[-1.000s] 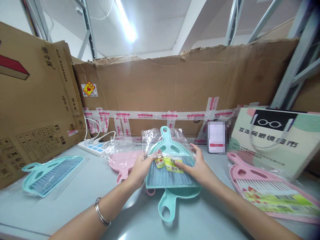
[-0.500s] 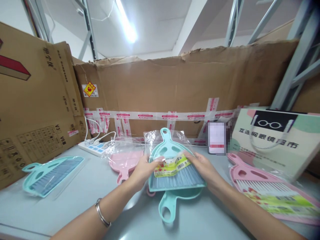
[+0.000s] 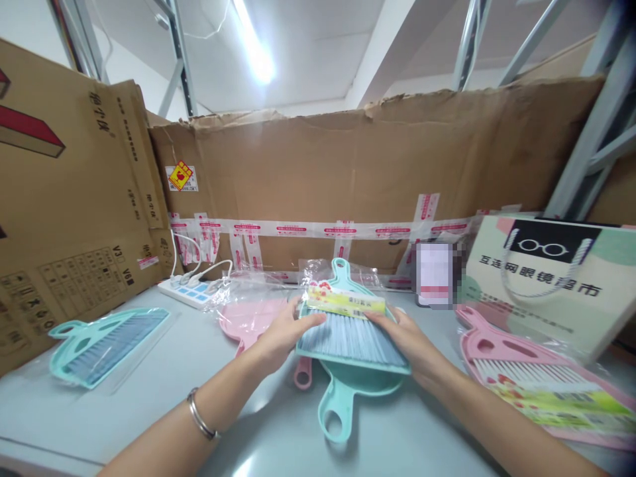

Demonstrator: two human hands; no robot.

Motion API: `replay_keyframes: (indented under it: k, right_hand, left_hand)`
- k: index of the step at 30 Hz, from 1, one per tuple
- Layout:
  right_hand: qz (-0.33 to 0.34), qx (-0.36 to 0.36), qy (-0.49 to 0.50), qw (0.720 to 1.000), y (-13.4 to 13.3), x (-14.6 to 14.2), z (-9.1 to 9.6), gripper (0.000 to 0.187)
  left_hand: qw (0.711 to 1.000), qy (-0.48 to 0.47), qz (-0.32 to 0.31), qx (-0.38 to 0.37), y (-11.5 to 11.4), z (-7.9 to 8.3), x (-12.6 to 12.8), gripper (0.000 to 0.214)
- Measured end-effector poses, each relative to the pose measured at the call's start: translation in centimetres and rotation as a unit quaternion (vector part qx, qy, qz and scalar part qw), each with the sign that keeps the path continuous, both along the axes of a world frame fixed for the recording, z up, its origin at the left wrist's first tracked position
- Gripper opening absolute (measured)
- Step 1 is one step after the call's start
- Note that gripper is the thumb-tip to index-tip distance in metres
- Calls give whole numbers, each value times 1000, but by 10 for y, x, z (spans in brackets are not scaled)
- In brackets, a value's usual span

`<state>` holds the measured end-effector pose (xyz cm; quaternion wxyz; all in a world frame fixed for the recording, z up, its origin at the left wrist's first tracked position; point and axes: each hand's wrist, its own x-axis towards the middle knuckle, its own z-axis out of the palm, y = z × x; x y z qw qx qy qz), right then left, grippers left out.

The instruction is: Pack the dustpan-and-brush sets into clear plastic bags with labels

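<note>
A turquoise dustpan and brush set (image 3: 350, 341) in clear plastic is between my hands, tilted with its handle pointing away from me. My left hand (image 3: 283, 331) grips its left edge, thumb resting on the blue bristles. On the opposite edge, my right hand (image 3: 405, 334) is closed with its thumb near the label. The yellow-green label card (image 3: 346, 301) lies across the top of the bristles. Beneath the set, another turquoise dustpan (image 3: 342, 397) shows its handle loop toward me. A pink handle end (image 3: 303, 374) pokes out beside it, its rest hidden.
A pink dustpan (image 3: 248, 318) in plastic lies behind my left hand. Another wrapped turquoise set (image 3: 109, 344) is at left, a wrapped pink set (image 3: 536, 371) at right. Behind stand a power strip (image 3: 186, 291), a phone (image 3: 434, 273), a paper bag (image 3: 546, 285) and cardboard (image 3: 308, 172).
The label card has slid up toward the handle and lies flatter, baring more bristles. The held set has tipped back slightly, and more of the pink handle shows underneath.
</note>
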<state>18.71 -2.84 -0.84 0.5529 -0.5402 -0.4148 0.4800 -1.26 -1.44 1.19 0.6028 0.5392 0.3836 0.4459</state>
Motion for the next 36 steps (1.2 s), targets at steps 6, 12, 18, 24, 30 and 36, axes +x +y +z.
replay_keyframes:
  k: [6,12,18,24,30,36]
  right_hand:
    - [88,-26,66,994,-7,2,11,42]
    - [237,1,105,966,-16,2,18,56]
    - [134,24,111,984,-5,3,10,45]
    - [109,17,102,989,-5,3,14,43]
    - [130,6,115,985,-9,-4,11,37]
    - [51,11,125,991,-4,0,8,19]
  left_hand:
    - [999,5,47,0,11,-6,-4,39]
    - [986,-25,145,-75,22,-4,-8,18]
    - [997,-42,-24,-57,9,11,-13,45]
    - [1000,-12,-17,-21,12,8,-15,43]
    - [997,56,56,-5,19,2,-14,38]
    - [1000,26,2,0,15,9,-14,46]
